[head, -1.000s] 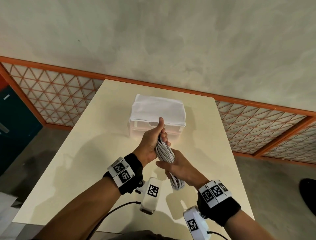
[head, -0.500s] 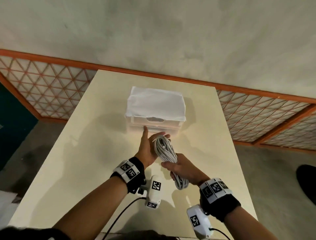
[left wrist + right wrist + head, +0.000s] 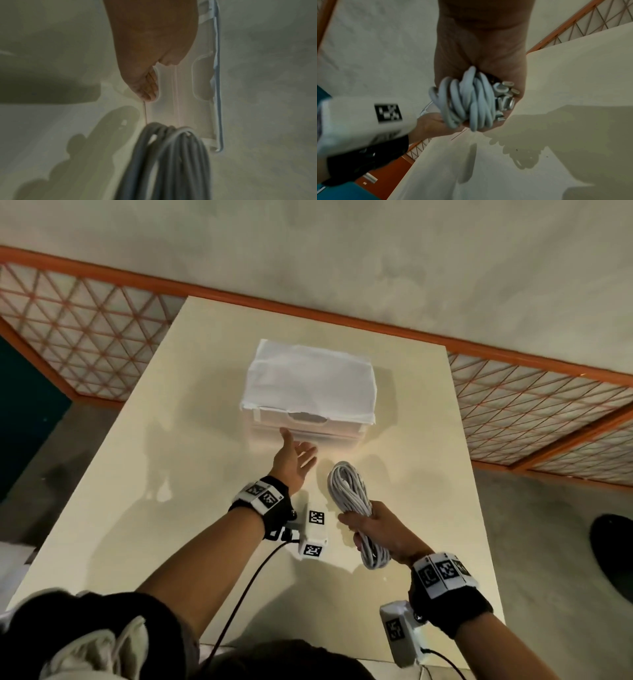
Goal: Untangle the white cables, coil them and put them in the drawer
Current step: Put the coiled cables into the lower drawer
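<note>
A coil of white cables [image 3: 349, 494] hangs above the table, and my right hand [image 3: 373, 525] grips it round the middle. Looped strands and several metal plug ends [image 3: 505, 94] show in the right wrist view. The white plastic drawer unit [image 3: 308, 422] stands at the table's middle with a white cloth [image 3: 308, 378] over its top, and its drawers are closed. My left hand [image 3: 294, 457] is open, palm up, with its fingers straight, reaching just in front of the lower drawer. The left wrist view has its fingertips [image 3: 145, 93] at the drawer front's recess. The coil [image 3: 171, 162] hangs beside them.
The cream table [image 3: 171, 474] has a far edge against an orange-framed lattice railing [image 3: 85, 320]. Bare floor lies on both sides. A dark round object [image 3: 613, 556] sits on the floor at the right.
My left hand let go of the coil and moved forward to the drawer front with its fingers spread. The right hand kept the coil and drew it back and to the right.
</note>
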Motion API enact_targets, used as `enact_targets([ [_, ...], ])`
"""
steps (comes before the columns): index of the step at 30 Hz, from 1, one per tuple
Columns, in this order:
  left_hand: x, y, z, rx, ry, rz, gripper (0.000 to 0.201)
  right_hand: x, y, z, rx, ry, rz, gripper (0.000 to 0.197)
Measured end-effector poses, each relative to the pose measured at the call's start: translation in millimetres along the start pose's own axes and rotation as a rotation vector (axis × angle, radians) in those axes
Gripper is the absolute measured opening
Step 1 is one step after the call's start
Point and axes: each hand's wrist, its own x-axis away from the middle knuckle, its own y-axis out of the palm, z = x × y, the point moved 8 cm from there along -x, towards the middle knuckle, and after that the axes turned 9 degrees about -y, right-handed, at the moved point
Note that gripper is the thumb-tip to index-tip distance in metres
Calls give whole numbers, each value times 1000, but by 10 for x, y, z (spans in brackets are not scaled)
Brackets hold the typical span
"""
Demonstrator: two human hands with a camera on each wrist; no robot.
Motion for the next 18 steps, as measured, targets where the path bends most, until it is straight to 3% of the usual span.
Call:
enact_targets([
  [7, -41, -112, 17, -15, 19, 32, 32, -28, -113, -11, 13, 7, -11, 19],
  [12, 29, -183, -117, -54, 16, 31, 32, -71, -91, -194, 56, -16, -75, 22],
  [18, 165, -382, -383, -119, -71, -9, 38, -465, -47, -646, 288, -43, -139, 19],
])
